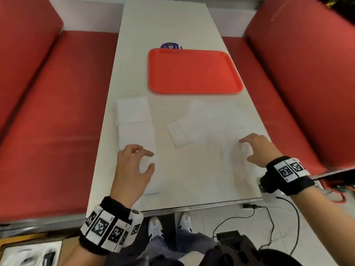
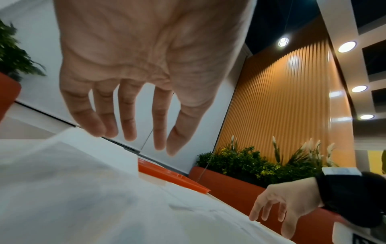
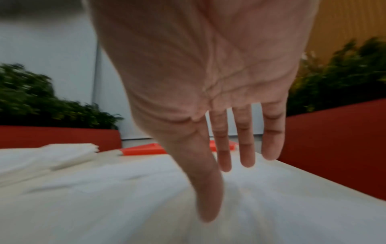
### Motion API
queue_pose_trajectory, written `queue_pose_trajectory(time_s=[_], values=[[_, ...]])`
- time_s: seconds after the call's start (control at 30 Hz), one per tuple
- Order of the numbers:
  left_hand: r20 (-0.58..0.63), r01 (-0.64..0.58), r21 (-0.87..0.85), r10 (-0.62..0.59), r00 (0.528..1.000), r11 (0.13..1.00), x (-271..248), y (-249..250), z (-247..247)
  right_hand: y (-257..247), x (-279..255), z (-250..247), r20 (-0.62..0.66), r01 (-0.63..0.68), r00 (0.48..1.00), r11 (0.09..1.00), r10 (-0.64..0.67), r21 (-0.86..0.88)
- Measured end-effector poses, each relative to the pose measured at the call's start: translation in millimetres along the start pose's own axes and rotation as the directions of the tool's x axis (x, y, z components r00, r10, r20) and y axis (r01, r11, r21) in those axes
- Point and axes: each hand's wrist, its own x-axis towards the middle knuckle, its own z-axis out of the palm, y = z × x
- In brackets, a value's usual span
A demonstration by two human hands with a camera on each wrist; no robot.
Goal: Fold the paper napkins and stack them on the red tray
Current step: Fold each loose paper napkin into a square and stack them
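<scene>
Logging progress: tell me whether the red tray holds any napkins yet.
Empty. The head view shows the red tray bare; the napkins lie on the table.

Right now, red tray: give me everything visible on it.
The red tray is a rectangular, plastic-looking tray with rounded corners and a low raised rim. It lies flat on the white table, beyond the napkins and slightly right of centre. Nothing rests in it; no folded napkin is stacked there yet. Neither hand touches it. A purple round object peeks out behind its far edge; whether they touch is unclear.
</scene>
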Motion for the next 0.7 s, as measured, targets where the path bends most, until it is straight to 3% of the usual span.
queue_pose_trajectory(time_s=[0.07, 0.23, 0.4, 0.47, 0.53, 0.6, 0.7], values=[[0.000, -0.040, -0.034, 0.040, 0.999, 0.999, 2, 9, 8, 15, 3, 3, 0.048, -0.002, 0.999, 1.000, 0.001, 0.019], [0.029, -0.066, -0.068, 0.068, 0.997, 0.995, 5, 22, 20, 21, 7, 4, 0.012, -0.008, 1.000, 0.999, 0.008, 0.042], [0.054, -0.066, -0.136, 0.074, 0.996, 0.988, 2, 25, 27, 14, 0, -12, 0.045, -0.031, 0.998, 0.986, 0.039, -0.162], [0.055, -0.067, -0.198, 0.079, 0.995, 0.978, 2, 26, 28, 10, -13, -28, 0.031, -0.030, 0.999, 0.997, 0.033, -0.072], [0.062, -0.044, -0.297, 0.066, 0.996, 0.954, 1, 29, 28, 7, -27, -47, 0.018, 0.057, 0.998, 0.988, -0.061, 0.143], [0.099, 0.026, -0.440, 0.020, 0.995, 0.898, 1, 33, 26, -3, -41, -67, -0.059, 0.216, 0.975, 0.850, -0.214, 0.481], [0.217, 0.156, -0.594, -0.029, 0.976, 0.789, 4, 43, 24, -33, -53, -80, -0.197, 0.316, 0.933, 0.422, -0.301, 0.850]])
